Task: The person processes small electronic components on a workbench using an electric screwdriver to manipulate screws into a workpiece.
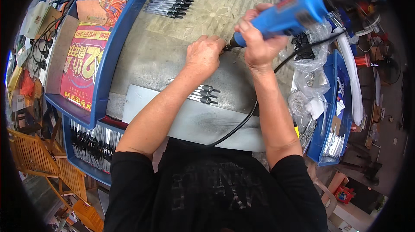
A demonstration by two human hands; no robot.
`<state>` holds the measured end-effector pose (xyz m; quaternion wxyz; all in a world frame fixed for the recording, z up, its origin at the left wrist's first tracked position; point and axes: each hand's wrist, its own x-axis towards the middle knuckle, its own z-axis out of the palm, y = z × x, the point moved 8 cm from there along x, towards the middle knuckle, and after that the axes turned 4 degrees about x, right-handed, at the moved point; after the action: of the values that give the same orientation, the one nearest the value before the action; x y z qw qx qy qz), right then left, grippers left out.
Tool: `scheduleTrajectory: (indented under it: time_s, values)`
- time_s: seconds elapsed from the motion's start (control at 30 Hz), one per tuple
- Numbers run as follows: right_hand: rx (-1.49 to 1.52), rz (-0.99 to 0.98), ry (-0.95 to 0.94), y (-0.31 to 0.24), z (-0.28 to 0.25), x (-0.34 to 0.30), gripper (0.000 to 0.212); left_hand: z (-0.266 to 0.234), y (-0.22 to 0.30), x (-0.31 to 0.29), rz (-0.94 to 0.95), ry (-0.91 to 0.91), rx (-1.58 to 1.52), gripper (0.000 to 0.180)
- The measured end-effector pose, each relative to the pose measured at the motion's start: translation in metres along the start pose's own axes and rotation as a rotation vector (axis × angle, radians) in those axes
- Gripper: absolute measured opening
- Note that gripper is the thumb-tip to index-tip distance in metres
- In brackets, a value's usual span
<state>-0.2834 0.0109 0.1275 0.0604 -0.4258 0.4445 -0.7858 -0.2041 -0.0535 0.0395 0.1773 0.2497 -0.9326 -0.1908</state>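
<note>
My right hand [262, 44] is wrapped round the front of a blue corded power tool [283, 18], held tilted with its black nose pointing down to the left. Close against that nose is my left hand [204, 55], closed with its fingers low over the worktop. Whatever the left fingers hold is hidden behind the hand and the dark tip. A few slim pen-like rods with black ends [205, 93] lie beneath my left forearm. Farther off on the worktop [207, 20], a neat row of similar rods [170, 0] lies side by side.
Blue trays flank the worktop; the left one holds many rods and a printed carton [82, 65]. Another blue tray [69, 139] with black-ended rods is at lower left. A black cable [246, 119] crosses near my right forearm. Clear plastic bags [309, 81] lie at right.
</note>
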Motion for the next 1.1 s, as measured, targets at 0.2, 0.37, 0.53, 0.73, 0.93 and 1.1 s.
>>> scheduleTrajectory:
  time_s: [0.2, 0.37, 0.53, 0.73, 0.93, 1.1]
  values:
    - [0.164, -0.028, 0.151, -0.051, -0.024, -0.006, 0.041, -0.012, 0.018, -0.008, 0.209, -0.011, 0.080, 0.007]
    - [0.169, 0.022, 0.284, -0.051, -0.065, -0.028, 0.049, -0.018, 0.040, -0.019, 0.367, -0.097, 0.220, 0.010]
    - [0.160, 0.037, 0.340, -0.047, -0.086, -0.040, 0.046, -0.022, 0.030, -0.026, 0.324, -0.139, 0.277, 0.007]
    - [0.176, 0.047, 0.367, -0.040, -0.091, -0.045, 0.041, -0.032, 0.020, -0.024, 0.205, -0.090, 0.240, 0.009]
    - [0.208, 0.049, 0.398, -0.037, -0.100, -0.048, 0.040, -0.023, 0.024, -0.022, 0.125, 0.006, 0.143, 0.010]
    - [0.216, 0.069, 0.428, -0.033, -0.103, -0.047, 0.039, -0.014, 0.020, -0.022, 0.082, 0.036, 0.102, 0.011]
